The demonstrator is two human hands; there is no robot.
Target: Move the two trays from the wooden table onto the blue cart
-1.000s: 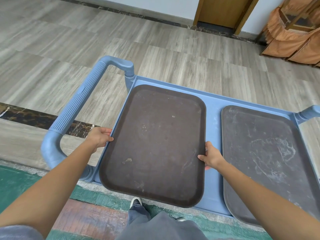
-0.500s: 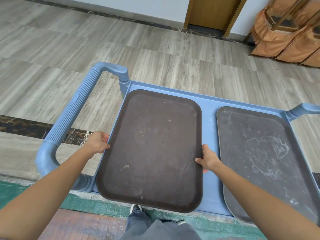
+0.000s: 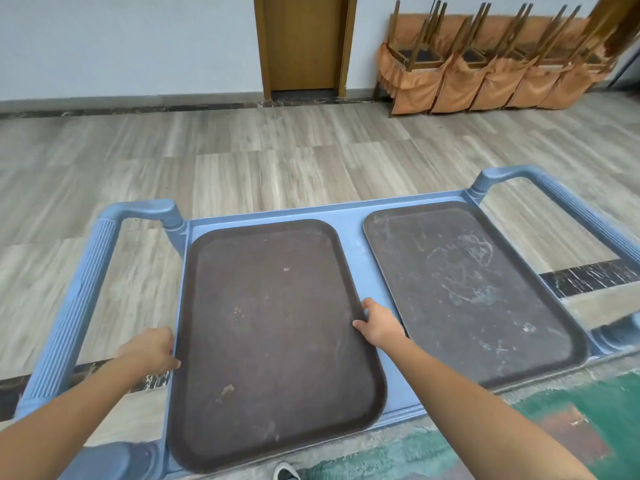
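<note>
Head view: two dark trays lie side by side on the top of the blue cart [image 3: 358, 244]. The left tray [image 3: 273, 337] fills its half, and its near edge overhangs the cart's front rim. The left hand [image 3: 152, 351] curls around that tray's left rim, between the tray and the ribbed cart handle [image 3: 74, 313]. The right hand [image 3: 377, 323] pinches its right rim in the blue strip between the trays. The right tray [image 3: 471, 292] lies flat, apart from both hands. Bare wood-look floor [image 3: 277, 150] stretches beyond the cart to the stacked chairs [image 3: 485, 74] at the wall.
</note>
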